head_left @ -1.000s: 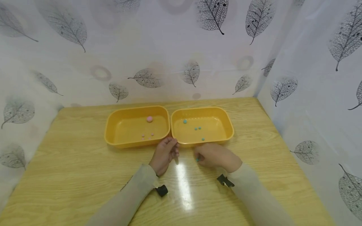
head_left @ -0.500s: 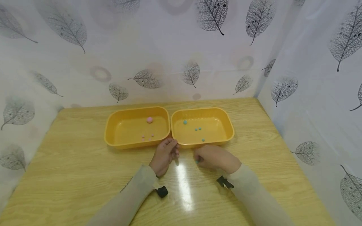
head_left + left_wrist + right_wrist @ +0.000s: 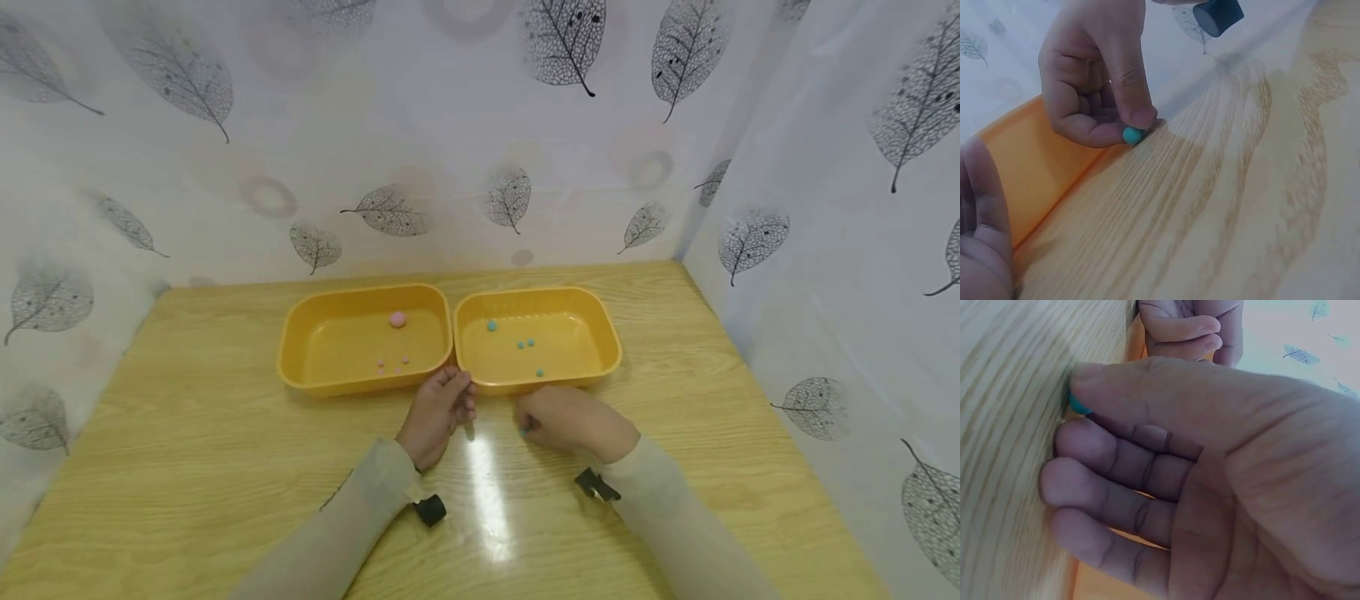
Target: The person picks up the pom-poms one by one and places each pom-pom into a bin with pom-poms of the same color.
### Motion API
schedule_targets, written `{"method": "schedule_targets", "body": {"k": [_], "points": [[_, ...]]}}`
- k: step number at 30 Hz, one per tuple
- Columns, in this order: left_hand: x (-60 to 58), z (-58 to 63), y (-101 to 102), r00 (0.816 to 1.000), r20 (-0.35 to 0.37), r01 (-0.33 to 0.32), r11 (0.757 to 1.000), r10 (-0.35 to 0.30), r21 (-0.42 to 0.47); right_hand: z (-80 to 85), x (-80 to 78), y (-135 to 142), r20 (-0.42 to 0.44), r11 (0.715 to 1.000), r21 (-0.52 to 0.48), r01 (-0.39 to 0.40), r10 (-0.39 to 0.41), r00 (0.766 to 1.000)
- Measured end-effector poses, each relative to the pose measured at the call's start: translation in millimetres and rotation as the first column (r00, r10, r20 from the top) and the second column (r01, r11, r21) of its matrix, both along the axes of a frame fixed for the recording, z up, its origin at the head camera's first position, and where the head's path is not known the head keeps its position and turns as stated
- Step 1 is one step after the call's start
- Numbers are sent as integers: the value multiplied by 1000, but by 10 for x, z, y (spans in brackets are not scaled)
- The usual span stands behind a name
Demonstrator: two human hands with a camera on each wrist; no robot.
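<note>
My right hand [image 3: 573, 421] pinches a small turquoise ball [image 3: 1132, 135] between thumb and index finger, low over the table in front of the right yellow tray [image 3: 540, 385]. In the right wrist view the ball [image 3: 1079, 405] shows partly behind the thumb, and the other fingers lie bent beneath it. My left hand [image 3: 435, 412] rests at the front corner where the two trays meet, its fingertips at the right tray's rim and its fingers loosely bent. Several turquoise balls [image 3: 492, 326] lie in the right tray. The left yellow tray [image 3: 360, 387] holds a larger pink ball [image 3: 397, 319] and several tiny pink ones.
Both trays stand side by side on a wood-grain table [image 3: 187, 467]. A white curtain [image 3: 465, 125] printed with leaves hangs behind it and at the sides. Black straps [image 3: 430, 509] sit at both wrists.
The turquoise ball in my right hand is slightly lower and more covered by the fingers than a second ago. The left hand and trays keep their places.
</note>
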State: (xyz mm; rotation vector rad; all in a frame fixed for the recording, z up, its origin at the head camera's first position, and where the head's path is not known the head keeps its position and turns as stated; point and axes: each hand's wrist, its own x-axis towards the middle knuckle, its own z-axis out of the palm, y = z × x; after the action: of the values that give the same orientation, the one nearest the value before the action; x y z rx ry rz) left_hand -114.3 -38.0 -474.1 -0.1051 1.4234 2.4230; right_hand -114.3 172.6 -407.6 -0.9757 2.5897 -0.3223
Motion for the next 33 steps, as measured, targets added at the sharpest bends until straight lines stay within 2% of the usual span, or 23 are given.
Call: {"method": "schedule_targets", "body": {"k": [10, 16, 20, 26, 29, 33], "points": [[-1, -17, 1, 1000, 0, 9, 1000, -9, -17, -15, 4, 32, -77, 997, -56, -51, 46, 996], [-12, -17, 12, 1000, 5, 6, 1000, -6, -17, -25, -17, 54, -141, 996, -73, -57, 46, 989], [-5, -7, 13, 1000, 14, 7, 1000, -7, -9, -7, -17, 48, -152, 996, -68, -55, 44, 987], [7, 3, 9, 1000, 3, 15, 1000, -15, -13, 152, 26, 58, -123, 989, -133, -62, 45, 991], [8, -2, 6, 1000, -6, 17, 1000, -17, -12, 276, 20, 96, -176, 978, -199, -64, 29, 984], [9, -10, 2, 1000, -6, 14, 1000, -15, -6, 379, -27, 196, -294, 960, -276, -40, -44, 955]]}}
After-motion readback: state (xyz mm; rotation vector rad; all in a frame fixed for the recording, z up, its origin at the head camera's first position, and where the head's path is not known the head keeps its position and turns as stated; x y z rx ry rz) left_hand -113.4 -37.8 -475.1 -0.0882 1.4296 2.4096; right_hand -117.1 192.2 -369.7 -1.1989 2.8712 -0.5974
